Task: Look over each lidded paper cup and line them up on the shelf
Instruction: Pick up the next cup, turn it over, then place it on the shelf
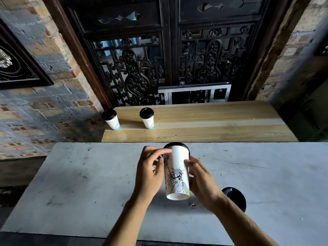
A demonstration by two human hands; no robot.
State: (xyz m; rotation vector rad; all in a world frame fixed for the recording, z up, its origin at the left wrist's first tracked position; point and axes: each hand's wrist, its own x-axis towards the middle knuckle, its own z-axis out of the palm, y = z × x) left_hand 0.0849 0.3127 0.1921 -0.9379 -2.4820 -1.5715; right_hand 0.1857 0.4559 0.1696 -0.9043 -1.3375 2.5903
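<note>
Holding the cup [177, 172] between both hands, left hand [150, 173] and right hand [202, 181] gripping its sides, you're tipping it lid-far over the table [88, 183]. The shelf [213, 121] is lying straight ahead, two cups [111, 119] standing far-left.

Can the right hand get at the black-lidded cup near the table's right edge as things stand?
Probably not yet: the right hand and the left hand both grip the white printed paper cup. The black-lidded cup sits just beyond the right forearm, with nothing else between.
</note>
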